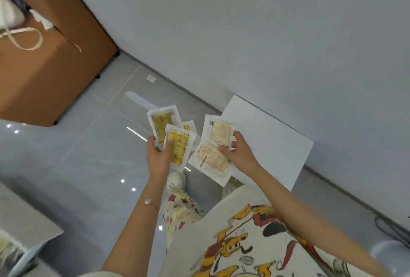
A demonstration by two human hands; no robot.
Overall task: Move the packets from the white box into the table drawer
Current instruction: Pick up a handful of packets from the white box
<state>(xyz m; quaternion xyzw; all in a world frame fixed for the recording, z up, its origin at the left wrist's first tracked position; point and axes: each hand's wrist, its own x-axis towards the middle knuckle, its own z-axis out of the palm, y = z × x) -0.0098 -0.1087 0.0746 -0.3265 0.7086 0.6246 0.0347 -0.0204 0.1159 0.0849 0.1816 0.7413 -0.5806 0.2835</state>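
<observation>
My left hand (158,156) holds a fan of clear packets with yellow patterned fronts (177,145), thumb pressed on the nearest one. My right hand (238,151) grips two packets turned to their pale printed backs (214,156). Both hands are held over the grey floor in front of my body. A white box (15,252) with a raised flap shows at the lower left edge, its inside blurred. The brown table (44,70) stands at the upper left; no drawer can be made out.
A flat white board (273,136) leans by the grey wall on the right. On the table lie a white bag with a strap (13,23) and crumpled paper. My patterned trousers and shoe (176,181) are below the hands. Cables lie at the far right.
</observation>
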